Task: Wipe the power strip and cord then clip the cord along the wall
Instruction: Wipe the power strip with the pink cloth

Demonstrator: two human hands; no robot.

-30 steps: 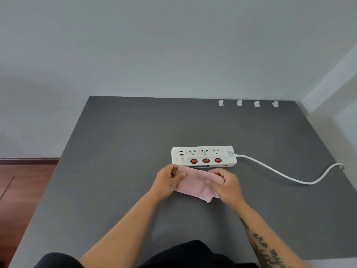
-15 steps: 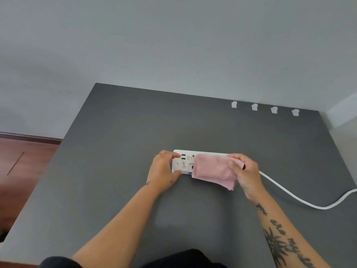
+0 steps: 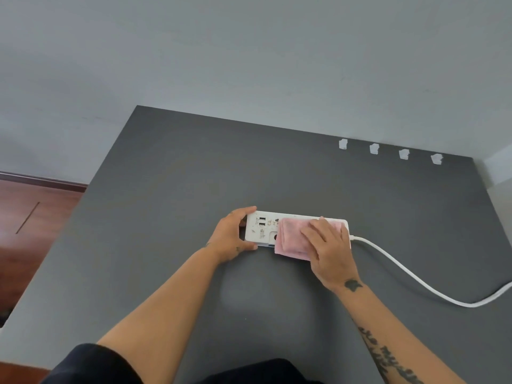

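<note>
Near the middle of the dark grey counter [image 3: 194, 176] lies the white power strip [image 3: 261, 228], its long side running left to right. The left hand [image 3: 231, 236] grips the strip's left end, fingers curled over the far edge and thumb along the near edge. The right hand [image 3: 329, 250] lies flat with its fingers straight and slightly spread. It presses a folded pink cloth [image 3: 291, 239] onto the strip's right half, and the cloth overhangs the near edge. The white cord [image 3: 401, 270] leaves the strip's right end and curves across the counter to the right edge of view. Four small white clips [image 3: 343, 144] stand in a row near the counter's far edge, close to the grey wall [image 3: 249, 65] and well apart from the cord. Wood floor [image 3: 27, 217] shows at the left.
</note>
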